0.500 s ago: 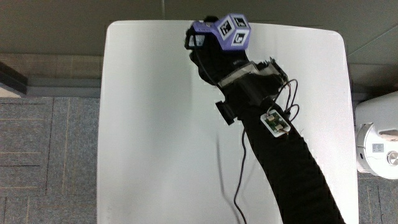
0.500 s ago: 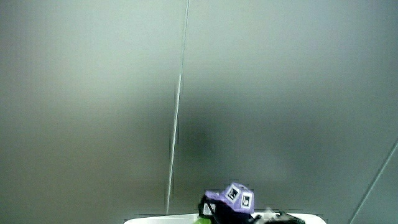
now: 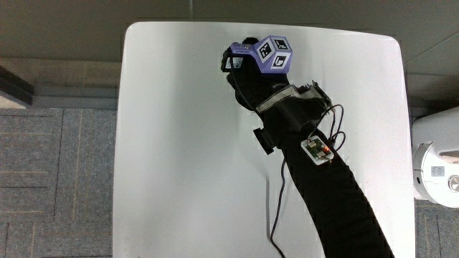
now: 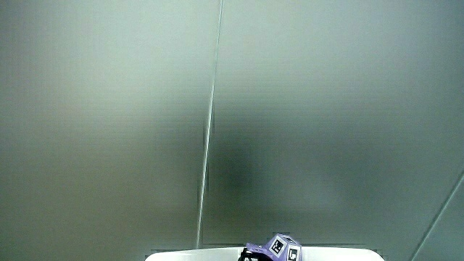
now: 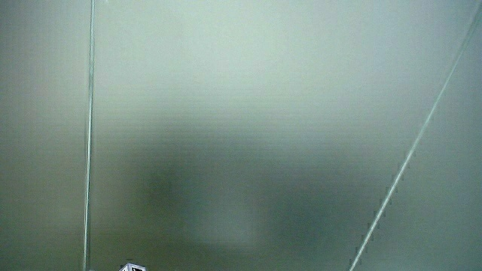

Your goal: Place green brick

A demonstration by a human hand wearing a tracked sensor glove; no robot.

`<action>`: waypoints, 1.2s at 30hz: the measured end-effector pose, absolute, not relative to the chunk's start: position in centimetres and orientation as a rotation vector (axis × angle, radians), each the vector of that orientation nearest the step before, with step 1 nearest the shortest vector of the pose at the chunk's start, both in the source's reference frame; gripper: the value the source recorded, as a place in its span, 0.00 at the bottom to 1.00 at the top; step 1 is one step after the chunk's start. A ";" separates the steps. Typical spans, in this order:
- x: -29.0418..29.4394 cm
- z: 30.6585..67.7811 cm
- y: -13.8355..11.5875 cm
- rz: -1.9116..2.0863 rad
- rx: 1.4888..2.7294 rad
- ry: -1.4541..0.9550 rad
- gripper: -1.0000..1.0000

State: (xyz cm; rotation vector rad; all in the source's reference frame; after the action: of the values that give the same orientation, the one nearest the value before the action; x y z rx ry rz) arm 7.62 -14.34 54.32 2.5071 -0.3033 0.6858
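Whether the hand [image 3: 251, 72] grips anything cannot be told — the cube [image 3: 272, 52] and glove hide its underside. No green brick shows in any view. The hand hovers over the white table [image 3: 179, 143], near the edge farthest from the person; the forearm [image 3: 337, 193] reaches toward the person. Both side views show mostly pale wall — only the cube [image 4: 281, 249] peeks in.

green brick hidden under hands [image 3: 247, 72]

White counter [image 3: 179, 143] on grey carpet-tile floor [image 3: 57, 186].
Mostly pale wall [image 4: 109, 109] in both side views, crossed by thin seams.
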 end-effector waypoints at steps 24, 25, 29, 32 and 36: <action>7.3 55.8 -13.8 0.602 2.484 -0.290 0.00; 7.3 55.4 -13.7 0.606 2.492 -0.300 0.00; 7.4 55.3 -13.8 0.616 2.491 -0.306 0.00; 7.7 55.6 -13.8 0.595 2.507 -0.289 0.00; 7.8 54.7 -13.5 0.629 2.514 -0.325 0.00</action>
State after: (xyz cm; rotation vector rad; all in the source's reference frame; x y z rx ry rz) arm 7.85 -13.48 54.67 2.5142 -0.3246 0.6294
